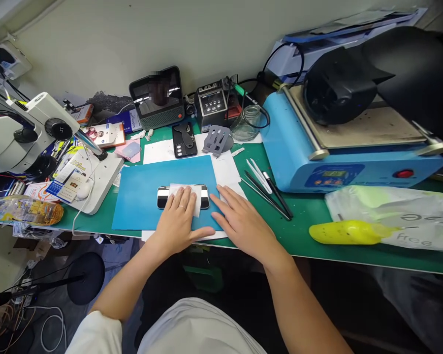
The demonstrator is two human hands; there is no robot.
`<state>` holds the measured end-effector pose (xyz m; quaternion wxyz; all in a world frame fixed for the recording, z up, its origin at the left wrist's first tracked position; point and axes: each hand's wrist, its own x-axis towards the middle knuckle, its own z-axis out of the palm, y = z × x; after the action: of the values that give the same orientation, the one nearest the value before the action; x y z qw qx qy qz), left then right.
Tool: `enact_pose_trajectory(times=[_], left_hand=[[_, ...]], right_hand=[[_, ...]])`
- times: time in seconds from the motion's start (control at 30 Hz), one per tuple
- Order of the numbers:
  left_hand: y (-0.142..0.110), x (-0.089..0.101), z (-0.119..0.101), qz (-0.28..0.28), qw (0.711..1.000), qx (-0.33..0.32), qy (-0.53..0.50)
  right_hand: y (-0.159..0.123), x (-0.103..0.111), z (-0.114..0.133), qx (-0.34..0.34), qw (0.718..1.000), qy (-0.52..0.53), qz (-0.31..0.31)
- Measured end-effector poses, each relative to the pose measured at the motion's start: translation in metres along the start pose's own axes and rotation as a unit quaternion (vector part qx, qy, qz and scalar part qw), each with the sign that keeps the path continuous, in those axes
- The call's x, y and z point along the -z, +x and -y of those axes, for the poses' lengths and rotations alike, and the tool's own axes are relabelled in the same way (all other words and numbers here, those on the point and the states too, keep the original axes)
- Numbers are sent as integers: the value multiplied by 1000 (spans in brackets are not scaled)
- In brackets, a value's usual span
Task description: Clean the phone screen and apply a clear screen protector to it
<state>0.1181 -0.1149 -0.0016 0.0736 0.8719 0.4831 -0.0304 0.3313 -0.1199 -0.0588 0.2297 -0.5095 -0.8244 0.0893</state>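
Observation:
A phone (163, 198) with a dark, glossy face lies lengthwise on a blue mat (135, 196). Across its middle is spread a white wipe (197, 202). My left hand (179, 216) rests on the wipe, fingers flat and stretched out, thumb pointing right. Under those fingers, part of the wipe and phone is hidden. My right hand (239, 219) lies flat with fingers apart at the mat's right edge, its fingertips just beside the phone's right end and holding nothing.
Tweezers and thin tools (268, 189) lie right of the mat. Further right stand a blue heating machine (291, 162) and a yellow squeeze bottle (349, 232). Behind are a black phone case (184, 140), a glass jar (246, 125) and a screen device (158, 98). A microscope (59, 123) stands left.

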Motion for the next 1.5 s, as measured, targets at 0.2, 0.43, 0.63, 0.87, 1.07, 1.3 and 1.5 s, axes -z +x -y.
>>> enact_pose_trajectory(times=[0.2,0.43,0.63,0.87,1.07,1.3,1.5], left_hand=[[19,-10,-25,-38,998,-41,4],[-18,-11,-11,-24,998,-57,1],[5,0,11,-23,1000,2,3],[31,-4,-13,-20,999,-29,3],[2,-4,1,-17,999,-42,7],[-22,2,45,-20,999,28,7],[-37,2,80,-76,996,33,-23]], right_hand=[[-2,-7,-4,5,1000,17,-17],[-1,-3,-1,1,1000,3,-5],[-1,-3,-2,-4,1000,5,1],[-3,-9,-5,4,1000,16,-19],[-1,-3,-1,-8,1000,8,0],[1,5,3,-12,1000,6,21],[0,5,2,-20,999,4,28]])
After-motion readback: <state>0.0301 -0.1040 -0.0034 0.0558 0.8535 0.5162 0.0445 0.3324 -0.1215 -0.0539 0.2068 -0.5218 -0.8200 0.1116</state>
